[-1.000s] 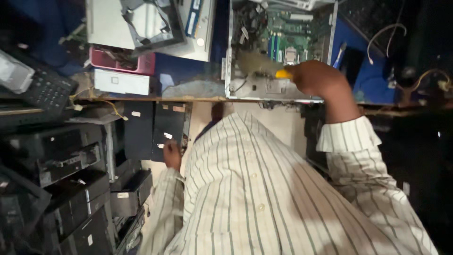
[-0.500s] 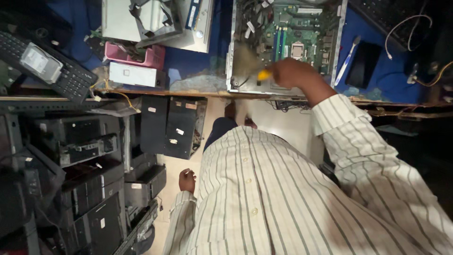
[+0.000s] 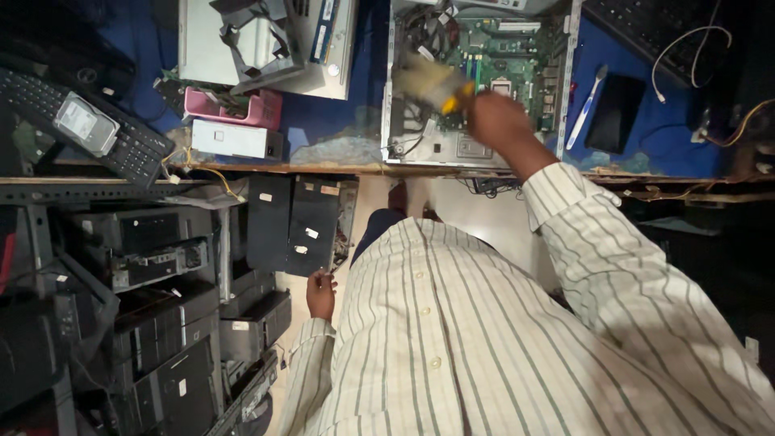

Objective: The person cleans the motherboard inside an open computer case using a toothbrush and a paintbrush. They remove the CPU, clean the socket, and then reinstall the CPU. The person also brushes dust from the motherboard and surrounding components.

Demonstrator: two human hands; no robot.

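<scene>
My right hand (image 3: 499, 121) reaches out over an open computer case (image 3: 476, 81) with a green motherboard on the blue-covered bench. It grips a yellow-handled brush (image 3: 436, 85) whose bristles blur over the board's left part. My left hand (image 3: 320, 292) hangs down by my side near the floor, fingers loosely curled, holding nothing. It is close to two black computer cases (image 3: 295, 222) standing under the bench. My striped shirt fills the lower right of the view.
On the bench lie a second open case (image 3: 266, 40), a pink box (image 3: 234, 105), a white box (image 3: 234, 139), a black keyboard (image 3: 89, 113) with a hard drive on it, a blue toothbrush (image 3: 587, 105) and cables. Stacked black computer cases (image 3: 145, 323) crowd the left.
The view has tilted down and pulled back. My right hand with the brush has shifted right over the motherboard. My left hand has dropped lower beside my body.
</scene>
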